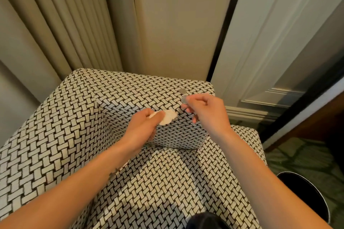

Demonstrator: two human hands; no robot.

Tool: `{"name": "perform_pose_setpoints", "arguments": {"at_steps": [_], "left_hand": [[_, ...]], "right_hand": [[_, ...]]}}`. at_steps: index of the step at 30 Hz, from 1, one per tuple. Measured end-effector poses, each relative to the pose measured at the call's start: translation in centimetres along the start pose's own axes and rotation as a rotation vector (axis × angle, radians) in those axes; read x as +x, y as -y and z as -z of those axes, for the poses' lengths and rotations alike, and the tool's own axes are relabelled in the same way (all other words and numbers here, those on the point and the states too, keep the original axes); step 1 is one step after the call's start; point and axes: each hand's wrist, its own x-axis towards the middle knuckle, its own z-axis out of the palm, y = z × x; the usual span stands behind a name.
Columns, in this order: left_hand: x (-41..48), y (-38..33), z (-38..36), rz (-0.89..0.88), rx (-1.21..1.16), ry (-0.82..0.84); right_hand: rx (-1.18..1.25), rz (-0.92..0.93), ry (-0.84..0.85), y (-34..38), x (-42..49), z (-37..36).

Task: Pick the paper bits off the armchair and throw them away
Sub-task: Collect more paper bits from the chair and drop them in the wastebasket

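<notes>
Left hand [147, 126] pinches paper bits [168, 118], right hand [204, 109] pinches a grey disc [184, 99]; bin [312, 197] beside armchair [74, 135].

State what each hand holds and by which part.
Left hand pinches a cream paper scrap by its left edge. Right hand pinches a small grey round bit by its right rim.
</notes>
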Motion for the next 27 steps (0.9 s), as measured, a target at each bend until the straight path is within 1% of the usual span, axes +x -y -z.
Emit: {"name": "perform_pose_setpoints", "arguments": {"at_steps": [8, 14, 22, 27], "left_hand": [[0.6, 0.1, 0.2, 0.005, -0.070, 0.026], [0.4, 0.5, -0.4, 0.035, -0.074, 0.080], [0.3, 0.6, -0.5, 0.027, -0.073, 0.108], [0.2, 0.8, -0.7, 0.037, -0.097, 0.122]], "right_hand": [[-0.254, -0.027, -0.104, -0.7, 4.6, -1.8], [-0.341, 0.013, -0.159, -0.5, 5.3, -2.4], [-0.587, 0.053, -0.274, -0.7, 6.1, -4.4], [-0.588, 0.066, -0.286, -0.9, 6.2, -4.3]]}}
